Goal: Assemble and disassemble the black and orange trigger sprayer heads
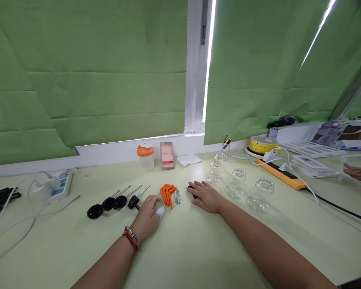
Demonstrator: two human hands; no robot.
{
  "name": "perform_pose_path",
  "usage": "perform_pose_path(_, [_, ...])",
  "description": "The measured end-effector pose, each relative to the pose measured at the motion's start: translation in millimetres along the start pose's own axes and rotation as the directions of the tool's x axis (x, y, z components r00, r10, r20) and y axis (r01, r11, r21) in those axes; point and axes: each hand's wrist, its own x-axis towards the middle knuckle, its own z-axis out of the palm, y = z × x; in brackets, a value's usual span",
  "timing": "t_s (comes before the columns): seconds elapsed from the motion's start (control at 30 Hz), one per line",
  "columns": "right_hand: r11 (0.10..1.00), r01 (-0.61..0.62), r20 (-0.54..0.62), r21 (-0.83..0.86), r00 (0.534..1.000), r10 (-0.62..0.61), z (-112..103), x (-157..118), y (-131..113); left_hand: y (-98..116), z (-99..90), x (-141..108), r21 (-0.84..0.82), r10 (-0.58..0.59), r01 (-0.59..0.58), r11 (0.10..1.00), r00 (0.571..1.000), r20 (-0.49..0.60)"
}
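My left hand (147, 218) rests on the table, fingers loosely curved and the white-wrapped thumb apart, holding nothing I can see. Beside its fingertips lie several orange bent pieces (167, 194) and a row of small metal screws (177, 197). Just left of it are several black round lids (95, 211) with thin metal rods. My right hand (206, 196) lies flat with its fingers stretched out, partly covering a small black object (193, 192) whose kind I cannot make out. Several clear glass jars (260, 195) stand right of that hand.
An orange-lidded cup (146, 157), a blurred card (167, 155) and white paper (189, 160) are at the back. Screwdriver-like tools (226, 142) stand in a far jar. An orange power strip (281, 173), a yellow round case (263, 145) and another person's hand (359, 172) are rightward; a white socket block (60, 186) is left.
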Motion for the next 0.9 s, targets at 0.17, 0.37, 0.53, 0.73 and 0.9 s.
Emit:
perform_pose_path(0.17, [0.998,0.003,-0.114,-0.056,0.993,-0.009,-3.2,-4.3,-6.2,-2.2,1.1,-1.1,0.016,0.002,-0.003,1.0,1.0,0.014])
perform_pose_path(0.37, [0.95,0.31,-0.104,-0.028,0.945,-0.311,-15.3,-17.0,-52.6,6.3,1.3,-11.9,0.113,0.27,-0.264,0.958,0.962,-0.041])
perform_pose_path(0.53, [0.777,0.608,-0.129,0.165,0.794,-0.594,3.1,-21.9,-110.4,44.6,-1.7,-27.0,0.19,0.539,-0.576,0.795,0.814,0.215])
perform_pose_path(0.73, [0.623,0.734,-0.021,0.27,0.651,-0.759,36.9,-19.9,-128.1,83.0,-1.2,-39.5,0.027,0.478,-0.619,0.785,0.632,0.61])
perform_pose_path(0.9, [0.64,0.678,-0.056,0.362,0.701,-0.711,27.0,-22.2,-128.7,79.9,1.4,-37.1,0.053,0.444,-0.599,0.799,0.647,0.62])
